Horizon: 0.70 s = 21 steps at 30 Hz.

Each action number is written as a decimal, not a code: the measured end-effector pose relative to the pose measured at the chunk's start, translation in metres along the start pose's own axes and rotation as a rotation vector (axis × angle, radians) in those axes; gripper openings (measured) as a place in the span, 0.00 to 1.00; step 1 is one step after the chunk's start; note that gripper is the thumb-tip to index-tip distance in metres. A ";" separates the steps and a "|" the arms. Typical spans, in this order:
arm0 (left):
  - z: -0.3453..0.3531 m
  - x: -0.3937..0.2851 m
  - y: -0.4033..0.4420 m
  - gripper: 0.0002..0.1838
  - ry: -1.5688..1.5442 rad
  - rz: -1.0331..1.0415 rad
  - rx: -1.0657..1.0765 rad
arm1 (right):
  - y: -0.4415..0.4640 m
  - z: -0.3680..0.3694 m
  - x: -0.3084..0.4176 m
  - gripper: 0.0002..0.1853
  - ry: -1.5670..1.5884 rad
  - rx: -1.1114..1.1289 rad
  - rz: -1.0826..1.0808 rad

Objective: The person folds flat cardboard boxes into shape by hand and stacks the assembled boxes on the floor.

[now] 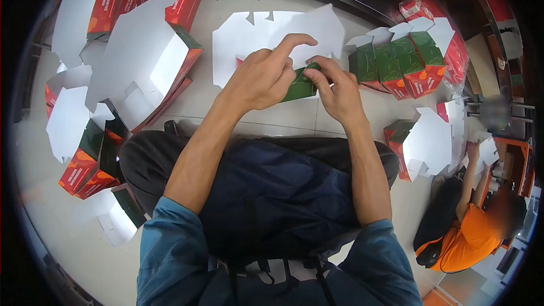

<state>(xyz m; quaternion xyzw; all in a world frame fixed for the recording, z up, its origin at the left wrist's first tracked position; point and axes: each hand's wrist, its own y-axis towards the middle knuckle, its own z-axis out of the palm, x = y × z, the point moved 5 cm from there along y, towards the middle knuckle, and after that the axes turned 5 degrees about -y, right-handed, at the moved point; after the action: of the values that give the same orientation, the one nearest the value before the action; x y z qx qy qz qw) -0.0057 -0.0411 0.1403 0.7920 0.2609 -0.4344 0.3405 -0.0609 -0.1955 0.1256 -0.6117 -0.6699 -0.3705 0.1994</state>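
at the far left, red cardboard boxes with white lettering (pixel 107 0) stand behind a large open box of white-lined red and green cardboard (pixel 133 37), its flaps spread, on the pale tiled floor (pixel 201 107). nearer than it sit smaller red and green printed boxes (pixel 80 174), and a small open white-lined green carton (pixel 120 214) lies below them. the left hand (pixel 260 79) is over a flat white cardboard sheet with notched edges (pixel 233 38), index finger stretched out and bent, the other fingers curled beside a narrow green printed cardboard piece (pixel 300 90); i cannot tell whether they grip it. that piece lies between the two hands, over the sheet's near edge. the right hand (pixel 340 90) pinches its far corner between thumb and fingers. to the right, a row of green and red boxes with raised white flaps (pixel 392 62) stands beside a red bundle in clear plastic (pixel 457 62); nearer is an open white-lined box (pixel 429 140). at the far right, a person in an orange top (pixel 475 238) has a hand at white cardboard (pixel 487 151)
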 end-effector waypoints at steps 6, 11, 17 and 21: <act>0.005 -0.004 0.000 0.30 -0.058 -0.029 0.058 | -0.004 -0.002 0.003 0.09 0.108 0.002 -0.063; 0.012 -0.006 -0.003 0.32 -0.157 0.072 0.028 | -0.004 -0.002 -0.006 0.09 0.169 0.005 -0.004; 0.007 0.000 -0.002 0.29 -0.142 0.052 -0.098 | -0.007 0.005 0.002 0.12 0.154 0.147 -0.149; 0.011 -0.002 -0.002 0.27 0.141 0.200 -0.228 | -0.011 0.005 0.004 0.21 0.223 0.111 0.085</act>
<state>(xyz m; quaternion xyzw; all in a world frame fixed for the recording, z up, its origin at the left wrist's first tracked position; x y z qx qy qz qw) -0.0132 -0.0483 0.1370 0.7987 0.2518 -0.3094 0.4506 -0.0718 -0.1888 0.1225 -0.5825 -0.6366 -0.3898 0.3218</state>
